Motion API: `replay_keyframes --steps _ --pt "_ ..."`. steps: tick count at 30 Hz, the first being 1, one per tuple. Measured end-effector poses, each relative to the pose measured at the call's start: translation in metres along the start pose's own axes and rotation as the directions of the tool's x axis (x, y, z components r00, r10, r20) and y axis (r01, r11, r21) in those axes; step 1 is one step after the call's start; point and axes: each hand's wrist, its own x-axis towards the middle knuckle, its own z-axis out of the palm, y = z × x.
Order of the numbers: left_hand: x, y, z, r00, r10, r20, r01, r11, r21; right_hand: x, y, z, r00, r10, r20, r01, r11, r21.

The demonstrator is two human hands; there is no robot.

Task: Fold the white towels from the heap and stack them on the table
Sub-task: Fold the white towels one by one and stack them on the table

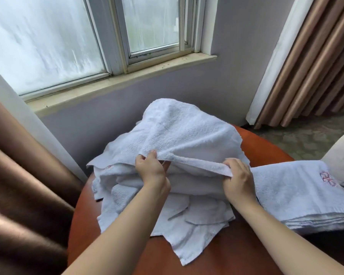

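Pinching the near hem of a white towel (179, 128), the left hand (150, 171) and right hand (237, 177) hold it raised over the heap (167, 211) of loose towels, which sprawls across the middle of the round reddish table (246, 251). Each hand has thumb and fingers clamped on the hem, the left at one end of the gathered edge and the right further along it. The cloth is drawn fairly taut between them, and the far part of the towel drapes back over the pile. A folded stack (298, 195), its top piece marked with a red emblem (328, 178), lies at the table's right side, just beside the right wrist and close to a pale armchair (342, 153). The step in hand looks like freeing one towel for folding. The chief risk is that it is caught among the layers beneath, so that lifting drags a neighbour along or pulls the loose corners on the near side off the table. Because the hem is bunched, it is hard to tell whether the hands grip one layer or two; two would spoil the fold. A wide sweep of the right arm could also knock the stack askew.
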Motion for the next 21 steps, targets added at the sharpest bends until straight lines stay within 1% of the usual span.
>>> replay_keyframes --steps 2,3,4,5,6,7,8,9,10,11,12,13,15,16,17,18,19,20,21 --pt "0.004 0.0 -0.011 0.998 -0.058 -0.017 0.057 0.998 -0.023 -0.002 -0.01 -0.008 0.993 -0.114 0.011 0.113 0.992 0.064" --pt "0.004 -0.002 -0.017 0.994 -0.111 -0.009 0.111 0.994 0.0 -0.005 -0.018 -0.012 0.985 -0.171 0.014 0.169 0.983 0.075" --pt "0.003 -0.006 -0.022 0.985 -0.169 0.024 0.167 0.984 0.053 -0.008 -0.027 -0.015 0.976 -0.218 0.015 0.216 0.974 0.074" --pt "-0.002 -0.011 -0.026 0.967 -0.243 0.083 0.23 0.963 0.142 -0.012 -0.036 -0.017 0.97 -0.243 0.015 0.242 0.968 0.073" --pt "-0.007 -0.016 -0.031 0.936 -0.324 0.141 0.279 0.923 0.265 -0.016 -0.043 -0.019 0.969 -0.246 0.008 0.244 0.966 0.081" --pt "-0.015 -0.022 -0.034 0.892 -0.414 0.18 0.319 0.86 0.397 -0.019 -0.05 -0.021 0.973 -0.23 0.004 0.229 0.968 0.101" --pt "-0.024 -0.026 -0.036 0.843 -0.503 0.188 0.359 0.789 0.499 -0.024 -0.057 -0.023 0.976 -0.216 0.002 0.214 0.969 0.127" --pt "-0.032 -0.03 -0.038 0.795 -0.574 0.195 0.395 0.735 0.552 -0.029 -0.062 -0.024 0.977 -0.213 0.007 0.209 0.965 0.159" --pt "-0.036 -0.034 -0.041 0.752 -0.62 0.224 0.425 0.716 0.554 -0.036 -0.068 -0.026 0.975 -0.223 0.014 0.216 0.956 0.198" --pt "-0.042 -0.036 -0.042 0.71 -0.649 0.274 0.463 0.723 0.514 -0.043 -0.074 -0.028 0.972 -0.232 0.026 0.219 0.945 0.243" --pt "-0.046 -0.038 -0.043 0.684 -0.66 0.311 0.492 0.732 0.472 -0.049 -0.08 -0.031 0.971 -0.235 0.045 0.213 0.934 0.287" --pt "-0.049 -0.04 -0.044 0.676 -0.663 0.322 0.502 0.734 0.457 -0.055 -0.085 -0.035 0.968 -0.24 0.07 0.205 0.924 0.322" --pt "-0.054 -0.043 -0.047 0.716 -0.641 0.278 0.47 0.736 0.487 -0.065 -0.088 -0.043 0.957 -0.263 0.121 0.192 0.889 0.416" --pt "-0.053 -0.044 -0.051 0.737 -0.626 0.254 0.459 0.74 0.492 -0.069 -0.088 -0.05 0.954 -0.258 0.152 0.152 0.854 0.497" --pt "-0.053 -0.043 -0.055 0.742 -0.624 0.246 0.466 0.743 0.48 -0.071 -0.086 -0.056 0.956 -0.213 0.2 0.055 0.803 0.594" --pt "-0.052 -0.042 -0.059 0.741 -0.623 0.249 0.486 0.754 0.442 -0.072 -0.084 -0.063 0.956 -0.126 0.265 -0.095 0.721 0.687" --pt "-0.053 -0.038 -0.062 0.736 -0.627 0.256 0.511 0.762 0.397 -0.071 -0.079 -0.067 0.946 0.013 0.324 -0.263 0.613 0.745" --pt "-0.055 -0.035 -0.064 0.738 -0.628 0.248 0.53 0.766 0.364 -0.07 -0.073 -0.069 0.906 0.183 0.381 -0.421 0.479 0.77" --pt "-0.058 -0.033 -0.065 0.735 -0.639 0.229 0.554 0.759 0.341 -0.067 -0.065 -0.069 0.824 0.337 0.455 -0.555 0.319 0.768"
